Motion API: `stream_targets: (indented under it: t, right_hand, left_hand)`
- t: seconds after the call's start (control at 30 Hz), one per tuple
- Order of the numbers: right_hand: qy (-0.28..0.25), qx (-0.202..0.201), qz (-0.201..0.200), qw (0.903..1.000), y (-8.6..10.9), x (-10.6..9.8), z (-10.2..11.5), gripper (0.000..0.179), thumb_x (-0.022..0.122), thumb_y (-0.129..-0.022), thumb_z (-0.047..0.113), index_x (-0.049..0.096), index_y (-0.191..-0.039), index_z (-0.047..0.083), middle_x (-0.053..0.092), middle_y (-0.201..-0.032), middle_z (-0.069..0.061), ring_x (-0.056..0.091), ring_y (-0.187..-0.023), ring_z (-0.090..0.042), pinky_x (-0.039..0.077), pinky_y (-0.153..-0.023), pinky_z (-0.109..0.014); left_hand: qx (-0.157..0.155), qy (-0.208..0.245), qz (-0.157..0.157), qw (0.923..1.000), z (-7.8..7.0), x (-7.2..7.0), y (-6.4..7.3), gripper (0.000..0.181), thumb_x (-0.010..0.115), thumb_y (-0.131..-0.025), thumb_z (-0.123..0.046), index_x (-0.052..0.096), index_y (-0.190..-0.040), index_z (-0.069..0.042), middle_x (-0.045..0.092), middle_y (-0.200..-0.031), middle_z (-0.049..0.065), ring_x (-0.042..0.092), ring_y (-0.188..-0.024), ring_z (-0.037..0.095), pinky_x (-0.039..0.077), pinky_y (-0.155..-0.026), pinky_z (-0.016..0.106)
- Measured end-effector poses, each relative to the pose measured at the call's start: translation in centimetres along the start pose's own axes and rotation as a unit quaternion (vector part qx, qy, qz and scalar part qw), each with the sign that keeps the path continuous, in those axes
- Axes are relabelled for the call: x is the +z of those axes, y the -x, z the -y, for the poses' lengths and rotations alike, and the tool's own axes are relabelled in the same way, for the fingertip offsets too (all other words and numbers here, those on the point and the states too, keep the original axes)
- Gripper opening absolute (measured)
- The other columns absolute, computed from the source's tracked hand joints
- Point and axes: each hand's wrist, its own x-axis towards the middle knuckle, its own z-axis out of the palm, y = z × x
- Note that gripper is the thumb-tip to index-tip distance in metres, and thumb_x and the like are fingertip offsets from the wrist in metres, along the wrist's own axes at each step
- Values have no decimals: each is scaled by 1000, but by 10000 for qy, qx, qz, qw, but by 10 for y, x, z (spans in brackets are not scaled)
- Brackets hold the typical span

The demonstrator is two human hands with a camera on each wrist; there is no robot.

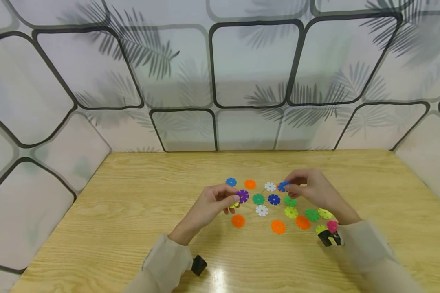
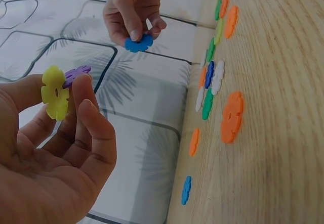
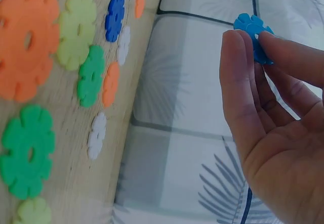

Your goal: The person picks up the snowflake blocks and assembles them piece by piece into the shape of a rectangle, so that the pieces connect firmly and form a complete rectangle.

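My left hand (image 1: 215, 201) holds two interlocking plastic snowflake discs, a yellow disc (image 2: 54, 93) and a purple disc (image 1: 243, 196). They meet at an angle, seemingly slotted together at their edges. My right hand (image 1: 312, 189) pinches a blue disc (image 3: 254, 37) by its edge between thumb and fingers. Both hands are raised above the wooden table, a short way apart. Between and below them lie loose discs, among them a green disc (image 1: 258, 199), a dark blue disc (image 1: 274, 199) and a white disc (image 1: 262, 210).
More discs lie flat on the table (image 1: 132, 228): an orange disc (image 1: 238, 221) near my left hand, a pink disc (image 1: 332, 226) by my right wrist, a lighter blue disc (image 1: 231, 182) farther back. A patterned wall (image 1: 256, 65) stands behind the table.
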Motion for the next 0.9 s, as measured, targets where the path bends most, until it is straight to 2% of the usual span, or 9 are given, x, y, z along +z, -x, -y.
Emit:
stream_targets:
  t: [0.23, 0.43, 0.6, 0.9]
  right_hand:
    - [124, -239, -17, 9996, 1, 7, 10, 6, 66, -94, -8, 71, -96, -5, 70, -88, -17, 70, -69, -25, 60, -66, -39]
    - [-170, -415, -11, 9990, -1, 16, 18, 7, 65, -94, -9, 72, -94, -6, 70, -86, -13, 69, -71, -17, 61, -66, -40]
    - [-325, -583, 47, 9978, -2, 22, 24, 9, 65, -93, -11, 72, -92, -5, 71, -87, -15, 70, -73, -18, 61, -66, -40]
    - [-580, -577, 178, 9965, -4, 31, 32, 6, 65, -93, -11, 70, -91, -8, 71, -84, -15, 70, -71, -17, 61, -67, -36]
  left_hand:
    - [-142, 24, -35, 9999, -2, 2, 1, 17, 58, -103, -7, 68, -111, 6, 69, -91, 4, 63, -76, 16, 56, -73, 39]
    - [-89, 13, -16, 10000, -3, 1, 1, 18, 58, -104, -8, 67, -110, 6, 69, -91, 8, 62, -76, 15, 55, -72, 36]
    - [-62, -22, -15, 10000, -3, 1, 1, 18, 57, -104, -9, 67, -109, 5, 68, -91, 7, 63, -76, 15, 54, -71, 34]
    - [-40, -2, -7, 10000, -3, 1, 1, 17, 57, -104, -9, 67, -108, 5, 68, -89, 3, 63, -76, 17, 54, -71, 35]
